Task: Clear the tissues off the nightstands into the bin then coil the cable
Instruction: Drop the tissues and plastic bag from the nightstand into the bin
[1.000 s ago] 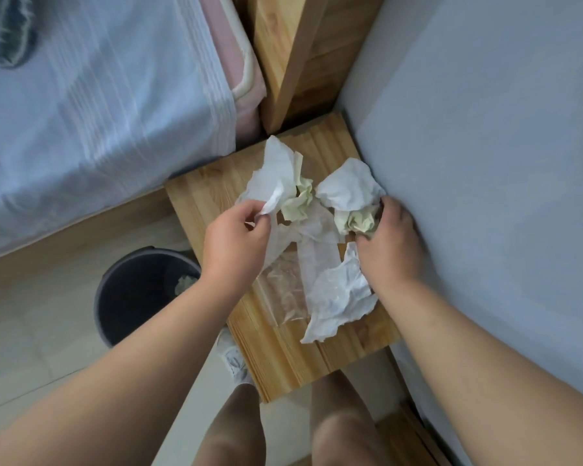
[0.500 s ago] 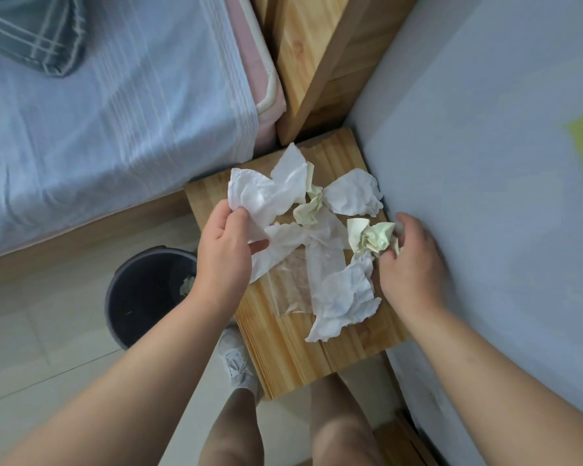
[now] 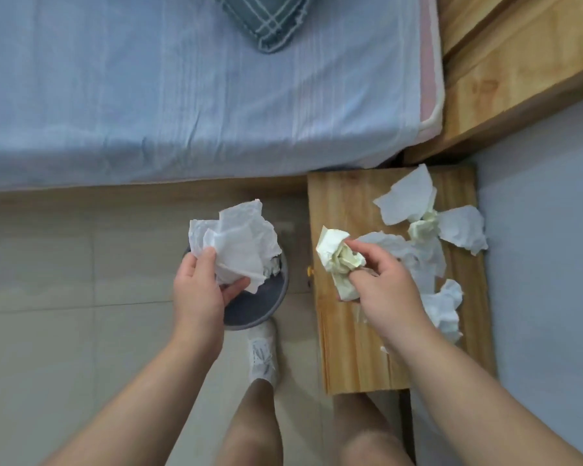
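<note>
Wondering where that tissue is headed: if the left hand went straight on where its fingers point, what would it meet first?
Likely the bed's wooden side rail, or the blue sheet above it; height is unclear. The left hand grips a white tissue over the bin, fingers pointing bedward.

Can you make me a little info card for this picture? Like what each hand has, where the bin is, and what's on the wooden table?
left hand: holds a crumpled white tissue over the bin
right hand: pinches a pale yellow tissue over the nightstand edge
bin: dark, round, on the floor beside the nightstand
on nightstand: several crumpled tissues, white and yellowish
cable: not in view
</note>
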